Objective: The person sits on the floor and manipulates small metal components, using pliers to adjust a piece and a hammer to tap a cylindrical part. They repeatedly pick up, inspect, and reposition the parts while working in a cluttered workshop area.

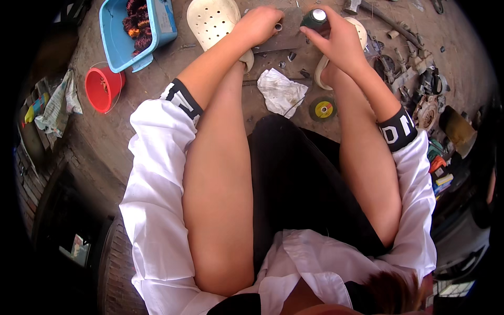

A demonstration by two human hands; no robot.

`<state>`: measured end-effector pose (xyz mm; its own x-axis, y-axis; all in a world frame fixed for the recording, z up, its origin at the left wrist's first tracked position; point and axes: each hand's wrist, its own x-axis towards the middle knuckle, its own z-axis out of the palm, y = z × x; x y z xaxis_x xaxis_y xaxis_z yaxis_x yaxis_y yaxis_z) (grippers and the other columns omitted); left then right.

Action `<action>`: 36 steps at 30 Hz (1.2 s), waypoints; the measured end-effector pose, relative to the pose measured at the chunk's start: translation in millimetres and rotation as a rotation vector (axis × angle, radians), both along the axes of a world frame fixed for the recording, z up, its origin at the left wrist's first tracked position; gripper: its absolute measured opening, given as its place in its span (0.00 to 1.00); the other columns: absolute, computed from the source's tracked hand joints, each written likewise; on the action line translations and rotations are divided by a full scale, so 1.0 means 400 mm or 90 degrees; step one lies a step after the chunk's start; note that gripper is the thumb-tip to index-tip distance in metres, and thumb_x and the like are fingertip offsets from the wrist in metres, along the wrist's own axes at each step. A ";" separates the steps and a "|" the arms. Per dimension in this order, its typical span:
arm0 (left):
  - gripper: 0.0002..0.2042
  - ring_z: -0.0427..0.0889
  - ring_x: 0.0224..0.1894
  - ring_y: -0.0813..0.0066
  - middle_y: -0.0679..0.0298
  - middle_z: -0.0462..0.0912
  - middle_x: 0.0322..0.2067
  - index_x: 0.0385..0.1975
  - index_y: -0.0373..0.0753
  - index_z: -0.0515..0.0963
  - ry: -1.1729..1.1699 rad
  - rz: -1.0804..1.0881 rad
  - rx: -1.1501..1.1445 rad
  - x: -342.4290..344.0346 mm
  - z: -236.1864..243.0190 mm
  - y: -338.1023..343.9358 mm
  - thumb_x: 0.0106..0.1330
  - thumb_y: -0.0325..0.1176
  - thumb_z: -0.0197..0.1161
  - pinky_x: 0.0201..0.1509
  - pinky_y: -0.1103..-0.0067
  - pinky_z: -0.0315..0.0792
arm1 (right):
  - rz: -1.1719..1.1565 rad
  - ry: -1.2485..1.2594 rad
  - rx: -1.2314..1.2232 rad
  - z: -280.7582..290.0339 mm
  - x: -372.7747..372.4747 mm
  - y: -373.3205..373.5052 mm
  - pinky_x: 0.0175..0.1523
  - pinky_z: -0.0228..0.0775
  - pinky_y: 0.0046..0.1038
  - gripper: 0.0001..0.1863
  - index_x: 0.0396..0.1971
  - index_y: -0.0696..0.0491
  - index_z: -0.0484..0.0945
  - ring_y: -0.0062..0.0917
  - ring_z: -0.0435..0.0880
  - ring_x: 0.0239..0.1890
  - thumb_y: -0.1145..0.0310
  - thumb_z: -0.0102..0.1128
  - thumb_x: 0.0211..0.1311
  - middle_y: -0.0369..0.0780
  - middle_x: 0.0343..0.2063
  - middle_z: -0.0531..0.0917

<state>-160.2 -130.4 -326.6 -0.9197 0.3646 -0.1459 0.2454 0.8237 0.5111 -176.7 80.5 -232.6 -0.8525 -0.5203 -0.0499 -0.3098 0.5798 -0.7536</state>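
My left hand [259,25] is closed beside a small metal piece with a round, open end [279,27], which it seems to grip. My right hand [338,41] curls around a dark green cylinder with a round white top [315,19]; its exact kind does not show. Under and between both hands lies a flat grey-brown metal plate [286,43]. Closer to me are a crumpled white cloth [282,90] and a round cutting disc [323,108] with a yellow-green label. My feet, in cream clogs [212,23], stand either side of the plate.
At the far left a blue plastic basin [111,44] holds dark and orange bundles. A red bucket [100,90] stands nearer me. On the right, a hammer [353,6] and several greasy metal parts [426,107] lie on the ground. Small scraps are scattered near the plate.
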 end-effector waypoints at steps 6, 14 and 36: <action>0.06 0.81 0.36 0.47 0.47 0.81 0.30 0.28 0.36 0.79 -0.040 0.089 0.043 0.010 -0.004 0.020 0.51 0.29 0.63 0.42 0.61 0.74 | -0.029 0.011 -0.063 0.051 0.028 0.031 0.45 0.75 0.22 0.14 0.43 0.52 0.80 0.19 0.85 0.37 0.69 0.67 0.55 0.36 0.33 0.86; 0.07 0.81 0.38 0.49 0.48 0.81 0.32 0.30 0.36 0.79 -0.022 0.141 0.025 0.023 0.006 0.020 0.51 0.27 0.63 0.42 0.62 0.75 | 0.051 -0.032 -0.091 0.100 0.027 0.015 0.50 0.73 0.30 0.17 0.42 0.57 0.77 0.33 0.83 0.42 0.72 0.67 0.50 0.45 0.39 0.82; 0.09 0.87 0.35 0.61 0.54 0.86 0.32 0.30 0.40 0.86 -0.219 -0.102 -0.487 -0.094 0.084 0.007 0.51 0.34 0.65 0.36 0.71 0.80 | 0.090 -0.027 -0.113 0.036 0.026 0.016 0.45 0.74 0.32 0.18 0.41 0.54 0.78 0.40 0.83 0.40 0.76 0.65 0.46 0.45 0.35 0.82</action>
